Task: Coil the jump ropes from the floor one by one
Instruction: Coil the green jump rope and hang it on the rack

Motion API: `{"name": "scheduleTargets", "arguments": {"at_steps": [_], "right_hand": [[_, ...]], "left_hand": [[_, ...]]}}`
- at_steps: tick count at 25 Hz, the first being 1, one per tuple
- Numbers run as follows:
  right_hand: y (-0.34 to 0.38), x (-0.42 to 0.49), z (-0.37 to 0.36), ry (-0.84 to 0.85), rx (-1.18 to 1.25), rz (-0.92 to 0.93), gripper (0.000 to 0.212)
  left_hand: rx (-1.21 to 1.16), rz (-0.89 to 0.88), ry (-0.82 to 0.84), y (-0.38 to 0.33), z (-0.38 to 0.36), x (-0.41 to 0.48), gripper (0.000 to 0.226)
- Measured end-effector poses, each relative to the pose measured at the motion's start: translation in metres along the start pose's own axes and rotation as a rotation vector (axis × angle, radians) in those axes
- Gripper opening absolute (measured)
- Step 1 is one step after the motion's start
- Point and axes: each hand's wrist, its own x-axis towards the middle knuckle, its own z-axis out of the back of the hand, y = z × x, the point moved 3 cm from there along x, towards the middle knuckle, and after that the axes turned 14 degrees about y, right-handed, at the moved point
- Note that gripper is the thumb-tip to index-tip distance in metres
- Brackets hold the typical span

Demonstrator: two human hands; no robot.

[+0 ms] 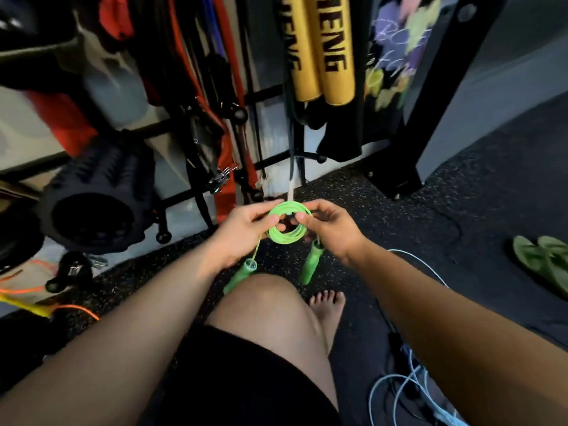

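A green jump rope (287, 238) is wound into a tight small coil held up in front of me above my knee. My left hand (246, 230) pinches the coil's left side and my right hand (330, 229) pinches its right side. Its two green handles hang below the coil: the left handle (241, 275) dangles on a short length of cord, and the right handle (310, 264) hangs under my right hand. A light blue jump rope (408, 392) lies loose on the floor at the lower right. An orange rope (76, 309) lies at the left edge.
A black rack (255, 96) with hanging straps, bands and two yellow padded tubes (322, 50) stands ahead. A black foam roller (95, 198) sits on the rack at left. Green flip-flops (544, 259) lie on the speckled rubber floor at right. My knee and bare foot (327, 305) are below the coil.
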Motion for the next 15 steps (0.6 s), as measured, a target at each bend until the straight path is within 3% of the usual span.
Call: {"name": "scheduleTargets", "arguments": {"at_steps": [7, 15], "right_hand": [[-0.057, 0.076, -0.01, 0.05, 0.005, -0.154, 0.01], [-0.076, 0.147, -0.021, 0.043, -0.027, -0.122, 0.023]], "left_hand": [[-0.094, 0.014, -0.296, 0.08, 0.039, 0.026, 0.033], [-0.036, -0.021, -0.528, 0.1, 0.074, 0.053, 0.032]]}}
